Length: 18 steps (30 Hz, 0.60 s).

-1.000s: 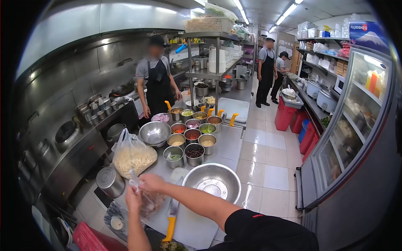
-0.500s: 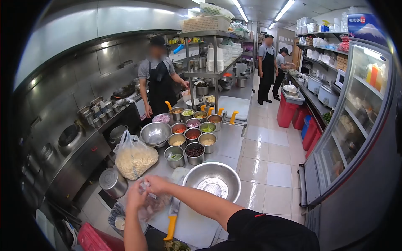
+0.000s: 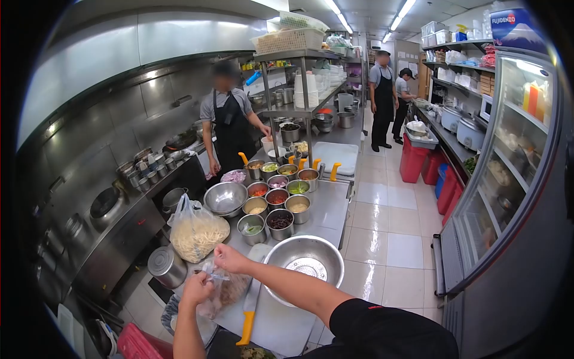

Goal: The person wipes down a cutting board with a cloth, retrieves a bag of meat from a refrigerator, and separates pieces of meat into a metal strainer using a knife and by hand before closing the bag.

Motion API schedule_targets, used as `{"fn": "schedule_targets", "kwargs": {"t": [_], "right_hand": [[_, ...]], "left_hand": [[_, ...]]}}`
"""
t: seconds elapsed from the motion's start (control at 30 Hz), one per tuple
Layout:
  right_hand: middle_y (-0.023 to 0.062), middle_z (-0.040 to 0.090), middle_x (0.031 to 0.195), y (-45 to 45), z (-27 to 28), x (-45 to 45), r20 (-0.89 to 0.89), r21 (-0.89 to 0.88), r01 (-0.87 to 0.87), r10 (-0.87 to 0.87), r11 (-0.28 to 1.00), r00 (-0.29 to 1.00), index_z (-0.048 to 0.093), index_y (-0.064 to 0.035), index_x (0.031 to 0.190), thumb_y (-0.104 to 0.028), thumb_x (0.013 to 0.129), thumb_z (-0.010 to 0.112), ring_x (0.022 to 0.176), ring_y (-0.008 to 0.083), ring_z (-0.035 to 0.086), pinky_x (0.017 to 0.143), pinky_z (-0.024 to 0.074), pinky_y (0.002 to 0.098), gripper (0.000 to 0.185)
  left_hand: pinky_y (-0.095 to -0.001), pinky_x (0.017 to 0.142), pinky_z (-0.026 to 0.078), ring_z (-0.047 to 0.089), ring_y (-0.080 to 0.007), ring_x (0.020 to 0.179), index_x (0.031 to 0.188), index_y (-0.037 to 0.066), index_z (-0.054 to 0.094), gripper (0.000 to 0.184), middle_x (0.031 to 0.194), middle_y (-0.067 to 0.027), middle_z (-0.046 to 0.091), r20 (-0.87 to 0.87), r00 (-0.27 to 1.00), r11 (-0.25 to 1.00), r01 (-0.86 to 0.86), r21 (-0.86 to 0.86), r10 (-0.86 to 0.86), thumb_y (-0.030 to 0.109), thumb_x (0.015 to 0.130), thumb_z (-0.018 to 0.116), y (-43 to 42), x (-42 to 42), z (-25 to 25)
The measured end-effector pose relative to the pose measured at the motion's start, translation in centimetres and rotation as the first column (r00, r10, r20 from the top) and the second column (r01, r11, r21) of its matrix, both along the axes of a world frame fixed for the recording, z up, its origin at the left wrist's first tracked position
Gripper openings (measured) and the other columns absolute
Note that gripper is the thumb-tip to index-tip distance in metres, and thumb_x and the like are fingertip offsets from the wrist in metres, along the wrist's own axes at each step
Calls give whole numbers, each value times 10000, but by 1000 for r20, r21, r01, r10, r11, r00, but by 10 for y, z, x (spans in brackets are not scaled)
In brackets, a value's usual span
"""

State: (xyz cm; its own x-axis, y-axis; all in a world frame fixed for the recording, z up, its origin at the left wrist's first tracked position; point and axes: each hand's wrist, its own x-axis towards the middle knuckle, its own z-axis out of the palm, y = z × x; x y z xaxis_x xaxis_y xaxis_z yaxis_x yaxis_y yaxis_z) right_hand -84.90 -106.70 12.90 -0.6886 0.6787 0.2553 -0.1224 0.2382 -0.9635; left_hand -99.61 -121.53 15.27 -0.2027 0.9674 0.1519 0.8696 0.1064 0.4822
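Observation:
A clear plastic bag (image 3: 230,291) of pinkish pieces that look like raw meat rests on the white cutting board (image 3: 286,323). At the bag's gathered top, my left hand (image 3: 197,288) pinches one side. My right hand (image 3: 232,259) is closed on the plastic a little farther off, fingers partly hidden. Just right of the bag lies a knife (image 3: 248,320) with a yellow handle. A perforated metal colander (image 3: 332,251) stands beyond my right forearm. Behind my hands sits a tied plastic bag of pale noodles (image 3: 200,234).
Several steel containers of cut ingredients (image 3: 280,220) and a metal bowl (image 3: 226,196) stand on the counter. A co-worker (image 3: 230,119) stands beyond them; two more people are by the right counter. A lidded pot (image 3: 166,266) is at left, a glass-door fridge (image 3: 496,161) at right.
My hands have drawn slightly apart at the top of the meat bag, with the plastic stretched between them. The whole view has shifted slightly.

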Motion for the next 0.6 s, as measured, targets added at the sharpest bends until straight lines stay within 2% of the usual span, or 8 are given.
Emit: {"fn": "schedule_targets", "kwargs": {"t": [0.03, 0.07, 0.23, 0.27, 0.37, 0.43, 0.5, 0.6], "right_hand": [[98, 603, 748, -3, 1, -1, -53, -104, -63, 58, 993, 997, 573, -19, 810, -147, 790, 616, 753, 184, 609, 685, 495, 347, 137], [94, 606, 758, 0, 3, 2, -25, 4, -20, 21, 1000, 999, 571, -25, 848, -148, 808, 607, 733, 178, 603, 670, 491, 339, 134], [103, 627, 748, 26, 7, 19, 125, 317, 46, -90, 947, 988, 594, -45, 924, -188, 861, 608, 666, 180, 592, 639, 485, 338, 157], [152, 631, 715, 26, 9, 22, 115, 356, 62, -110, 933, 987, 622, -31, 873, -322, 882, 605, 651, 243, 594, 626, 474, 377, 292], [201, 617, 726, 19, 17, 18, 406, 475, -199, -13, 857, 914, 626, -1, 812, -426, 914, 525, 653, 328, 583, 627, 458, 437, 448], [240, 595, 741, 1, 7, 2, 489, 554, -472, 190, 686, 851, 618, 10, 796, -440, 946, 439, 686, 399, 570, 645, 442, 479, 506], [250, 619, 782, -31, 24, 11, 541, 503, -628, 350, 593, 764, 632, 14, 827, -380, 954, 428, 707, 416, 574, 668, 442, 496, 462], [230, 656, 815, -28, 14, 17, 726, 509, -650, 124, 565, 676, 659, -2, 836, -395, 958, 439, 774, 407, 620, 724, 487, 465, 466]], "left_hand": [[-418, 686, 504, 631, -335, 707, 865, -5, 650, 230, 777, -194, 655, 85, 996, 999, -7, 52, 2, 203, 769, 632, -3, -1, -1], [-408, 669, 500, 623, -318, 672, 849, -9, 651, 247, 758, -191, 650, 171, 985, 994, -16, 104, -2, 228, 779, 636, -4, -3, -1], [-398, 579, 440, 523, -246, 562, 709, -41, 613, 445, 619, -195, 565, 68, 979, 970, -199, 141, 191, 383, 837, 654, -34, -49, 5], [-406, 572, 432, 529, -243, 563, 719, -47, 608, 466, 623, -201, 556, 152, 964, 965, -236, 114, 218, 398, 855, 636, -39, -57, 4], [-449, 626, 450, 601, -374, 645, 744, -20, 651, 462, 724, -237, 623, 99, 992, 987, -87, 133, 74, 399, 913, 552, -48, -29, 21], [-511, 770, 456, 617, -426, 872, 848, 13, 684, 477, 880, -260, 649, -132, 982, 991, 133, -4, -132, 404, 969, 439, -44, -24, 11], [-502, 800, 467, 611, -440, 894, 894, 35, 691, 471, 965, -259, 648, 8, 985, 983, 175, -59, -175, 396, 977, 401, -50, 12, 32], [-473, 860, 488, 629, -401, 967, 931, 29, 693, 451, 1026, -230, 665, -141, 975, 928, 112, -355, -172, 380, 953, 411, -50, 8, 37]]}}
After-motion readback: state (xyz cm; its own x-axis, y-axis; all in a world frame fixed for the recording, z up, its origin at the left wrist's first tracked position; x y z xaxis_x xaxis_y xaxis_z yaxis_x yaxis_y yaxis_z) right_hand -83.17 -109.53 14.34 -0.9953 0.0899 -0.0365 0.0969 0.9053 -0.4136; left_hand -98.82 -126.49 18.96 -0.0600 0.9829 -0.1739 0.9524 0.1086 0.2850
